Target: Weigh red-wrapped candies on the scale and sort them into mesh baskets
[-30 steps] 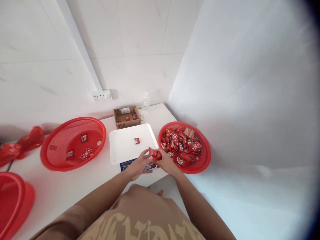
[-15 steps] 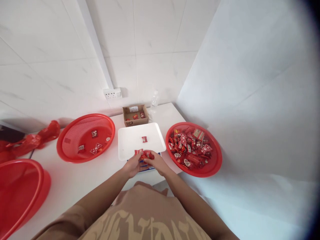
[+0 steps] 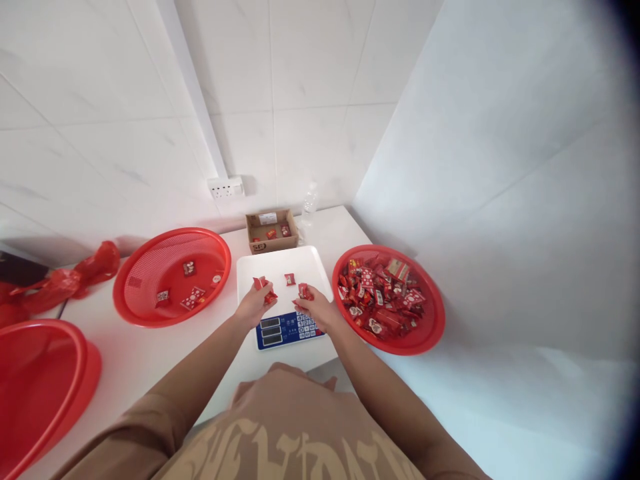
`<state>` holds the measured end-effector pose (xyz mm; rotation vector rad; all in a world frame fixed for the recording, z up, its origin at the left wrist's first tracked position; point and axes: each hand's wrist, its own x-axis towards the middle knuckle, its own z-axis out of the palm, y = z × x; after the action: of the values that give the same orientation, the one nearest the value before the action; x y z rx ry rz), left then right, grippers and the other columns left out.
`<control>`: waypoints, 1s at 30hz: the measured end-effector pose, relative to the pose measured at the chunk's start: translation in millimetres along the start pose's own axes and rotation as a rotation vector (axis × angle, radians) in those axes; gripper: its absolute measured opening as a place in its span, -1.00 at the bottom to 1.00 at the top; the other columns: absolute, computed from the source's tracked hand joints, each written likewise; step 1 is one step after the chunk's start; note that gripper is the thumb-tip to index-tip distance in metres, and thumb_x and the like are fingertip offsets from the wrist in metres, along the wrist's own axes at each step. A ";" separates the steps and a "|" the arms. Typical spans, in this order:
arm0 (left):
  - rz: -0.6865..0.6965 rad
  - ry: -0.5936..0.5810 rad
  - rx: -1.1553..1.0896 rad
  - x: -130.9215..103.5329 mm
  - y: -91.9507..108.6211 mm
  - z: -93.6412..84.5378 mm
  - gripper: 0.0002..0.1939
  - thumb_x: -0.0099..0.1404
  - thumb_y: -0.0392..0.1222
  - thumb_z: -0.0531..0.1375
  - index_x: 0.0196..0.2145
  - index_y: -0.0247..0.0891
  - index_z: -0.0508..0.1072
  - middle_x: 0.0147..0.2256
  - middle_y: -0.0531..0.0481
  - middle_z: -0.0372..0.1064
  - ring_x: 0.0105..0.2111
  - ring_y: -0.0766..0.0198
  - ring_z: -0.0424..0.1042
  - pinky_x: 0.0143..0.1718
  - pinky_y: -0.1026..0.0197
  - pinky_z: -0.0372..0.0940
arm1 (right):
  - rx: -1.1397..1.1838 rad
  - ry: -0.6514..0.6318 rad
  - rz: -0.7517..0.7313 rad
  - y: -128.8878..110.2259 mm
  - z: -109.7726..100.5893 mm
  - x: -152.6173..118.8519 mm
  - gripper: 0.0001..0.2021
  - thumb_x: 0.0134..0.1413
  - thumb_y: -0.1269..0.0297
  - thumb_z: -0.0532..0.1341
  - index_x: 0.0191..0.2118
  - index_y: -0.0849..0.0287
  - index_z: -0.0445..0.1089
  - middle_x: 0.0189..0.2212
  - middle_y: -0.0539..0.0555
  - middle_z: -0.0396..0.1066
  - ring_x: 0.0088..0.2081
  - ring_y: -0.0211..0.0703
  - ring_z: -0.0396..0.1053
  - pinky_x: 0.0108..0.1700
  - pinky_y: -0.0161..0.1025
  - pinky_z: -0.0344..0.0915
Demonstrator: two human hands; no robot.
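Note:
My left hand [image 3: 253, 307] is closed on red wrapped candies [image 3: 265, 291] above the left part of the white scale tray [image 3: 280, 257]. On the tray's right side, my right hand [image 3: 317, 309] grips another red wrapped candy [image 3: 304, 293]. A single red packet [image 3: 289, 279] lies on the tray between and beyond the two hands. Below the tray shows the scale's blue panel [image 3: 286, 333] with its displays and keys. Right of the scale stands a red basket [image 3: 438, 313] heaped with red packets.
Left of the scale, a red basket [image 3: 120, 293] holds several packets. A larger red tub [image 3: 93, 373] stands nearer at the left edge, by red plastic bags [image 3: 97, 263]. Behind the scale are a small cardboard box [image 3: 273, 245] with candies and a clear bottle [image 3: 309, 199].
My hands, together at the tray's front edge before, have moved apart, each with red candy in its fingers. The scale's blue panel has come into view between them.

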<state>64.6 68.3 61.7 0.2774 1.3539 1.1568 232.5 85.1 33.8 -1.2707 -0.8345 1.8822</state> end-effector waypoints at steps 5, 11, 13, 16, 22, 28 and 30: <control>0.098 -0.083 0.237 1.7 0.1 0.0 -0.56 0.05 -0.30 0.29 -0.09 -0.14 0.34 -0.24 0.02 0.34 -0.28 0.34 0.36 -0.19 0.21 0.32 | -0.134 0.041 -0.034 4.5 -2.7 6.0 -0.36 -0.28 0.44 0.32 0.06 0.10 0.26 -0.10 0.09 0.38 -0.29 -0.23 0.42 -0.19 -0.18 0.40; 0.047 -0.029 0.277 13.4 -1.2 -10.4 -0.66 0.01 -0.41 0.25 -0.22 -0.21 0.38 -0.22 -0.04 0.38 -0.24 0.29 0.37 -0.23 0.25 0.31 | -0.199 0.118 -0.061 10.0 -12.1 13.7 -0.45 -0.23 0.40 0.29 0.01 0.12 0.30 -0.03 0.11 0.35 -0.22 -0.21 0.41 -0.13 -0.19 0.39; 0.032 -0.016 0.276 16.1 -2.7 -13.8 -0.65 -0.01 -0.43 0.24 -0.22 -0.21 0.38 -0.23 -0.04 0.39 -0.25 0.27 0.38 -0.23 0.23 0.31 | -0.197 0.127 -0.062 8.3 -11.9 13.8 -0.46 -0.23 0.39 0.29 0.01 0.12 0.31 -0.02 0.11 0.35 -0.18 -0.19 0.40 -0.11 -0.20 0.39; 0.017 0.021 0.281 17.0 -5.6 -16.9 -0.54 -0.01 -0.41 0.24 -0.12 -0.19 0.33 -0.19 -0.07 0.37 -0.26 0.26 0.38 -0.24 0.19 0.32 | -0.144 0.087 -0.075 4.5 -8.0 13.1 -0.44 -0.23 0.39 0.30 0.01 0.10 0.30 0.03 0.12 0.30 -0.13 -0.19 0.38 -0.11 -0.22 0.38; 0.060 0.125 0.315 11.0 -11.5 -22.9 -0.42 -0.04 -0.38 0.26 -0.04 -0.12 0.26 0.04 -0.15 0.18 -0.22 0.25 0.35 -0.24 0.17 0.32 | -0.105 0.019 -0.089 3.6 -3.2 11.3 -0.42 -0.25 0.37 0.30 0.02 0.06 0.28 0.04 0.12 0.27 -0.19 -0.23 0.40 -0.12 -0.21 0.38; 0.150 0.131 0.328 2.7 -18.2 -29.6 -0.52 0.01 -0.42 0.20 -0.08 -0.18 0.27 -0.11 -0.08 0.25 -0.28 0.33 0.35 -0.16 0.19 0.30 | -0.242 0.183 -0.119 12.1 -16.8 15.6 -0.43 -0.26 0.34 0.26 0.02 0.11 0.30 -0.03 0.10 0.31 -0.21 -0.22 0.38 -0.15 -0.23 0.36; 0.158 0.086 0.332 0.9 -21.2 -27.7 -0.53 0.01 -0.41 0.21 -0.09 -0.19 0.29 -0.17 -0.05 0.29 -0.31 0.31 0.37 -0.16 0.16 0.32 | -0.307 0.224 -0.121 14.5 -20.7 18.8 -0.41 -0.25 0.33 0.25 0.04 0.11 0.29 -0.09 0.07 0.36 -0.26 -0.22 0.39 -0.18 -0.23 0.35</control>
<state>51.0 46.9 37.7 0.5881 1.6233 1.0792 244.1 95.4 6.4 -1.5456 -1.0807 1.5235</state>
